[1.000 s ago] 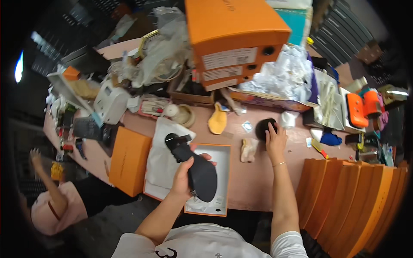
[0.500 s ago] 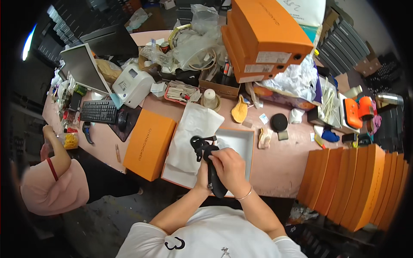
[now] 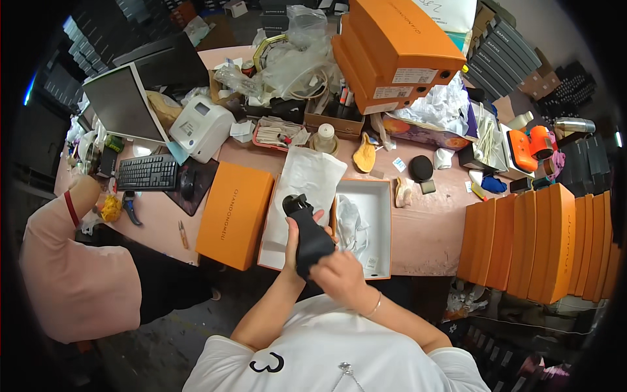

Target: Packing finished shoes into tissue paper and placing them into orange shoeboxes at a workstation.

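From my remote station I record a worktable point(image 3: 428, 245) with a pink, smudged top, running from nine to three o'clock. At seven o'clock I find a dark floor point(image 3: 183, 333) bearing pale marks. Grey carton stacks point(image 3: 509, 59) stand behind at two o'clock; further dim stacks point(image 3: 85, 49) stand at ten. Beyond two o'clock lies a pale-grey surface point(image 3: 556, 31), wall or floor, I cannot tell. A narrow bluish-white light point(image 3: 29, 89) glares at ten o'clock, a smaller bright spot point(image 3: 618, 138) just before three.

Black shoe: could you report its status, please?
Left grip holding black shoe. Right grip at its near end, blurred. Open box beyond, not blocking.
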Tool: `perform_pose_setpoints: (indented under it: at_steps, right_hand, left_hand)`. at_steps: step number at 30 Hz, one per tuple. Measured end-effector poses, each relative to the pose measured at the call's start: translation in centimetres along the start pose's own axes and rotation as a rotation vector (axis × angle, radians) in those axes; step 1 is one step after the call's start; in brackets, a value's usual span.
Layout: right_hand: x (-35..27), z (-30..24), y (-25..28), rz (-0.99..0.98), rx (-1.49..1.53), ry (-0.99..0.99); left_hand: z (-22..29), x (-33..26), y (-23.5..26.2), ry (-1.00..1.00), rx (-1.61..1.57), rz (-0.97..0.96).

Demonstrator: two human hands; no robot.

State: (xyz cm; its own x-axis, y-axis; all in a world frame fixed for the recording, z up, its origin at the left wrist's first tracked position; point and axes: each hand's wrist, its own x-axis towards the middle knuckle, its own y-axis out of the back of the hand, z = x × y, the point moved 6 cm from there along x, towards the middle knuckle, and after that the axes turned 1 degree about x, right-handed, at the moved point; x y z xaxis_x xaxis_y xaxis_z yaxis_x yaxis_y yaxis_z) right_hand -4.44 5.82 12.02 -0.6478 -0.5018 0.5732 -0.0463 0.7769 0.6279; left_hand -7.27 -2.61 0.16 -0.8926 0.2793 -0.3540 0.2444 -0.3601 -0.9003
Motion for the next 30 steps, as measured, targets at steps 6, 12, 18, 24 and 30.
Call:
perform_pose_setpoints:
  at_steps: [6,12,18,24,30]
  right_hand:
    - [-1.5,-1.0,-0.5,-0.109,0.062,-0.028]
    - [0.8,4.8,3.5,0.141,0.226,-0.441]
    - [0.2,2.7,1.5,-0.181,0.183,-0.294]
    - [-3.0,1.7,2.7,-0.34,0.195,-0.422]
    - [-3.5,0.3,3.6,-0.338,0.356,-0.339]
  left_hand:
    - [0.6,-0.9,-1.0,0.076,0.027,-0.004]
    - [-0.7,-1.7,-0.6,0.09,0.331,-0.025]
    - [-3.5,-3.9,2.0,-0.001,0.548,0.035]
    - [-4.5,-5.3,-0.4,0.153,0.455,-0.072]
    - [-4.4,-6.5,-1.5,0.196,0.538,-0.178]
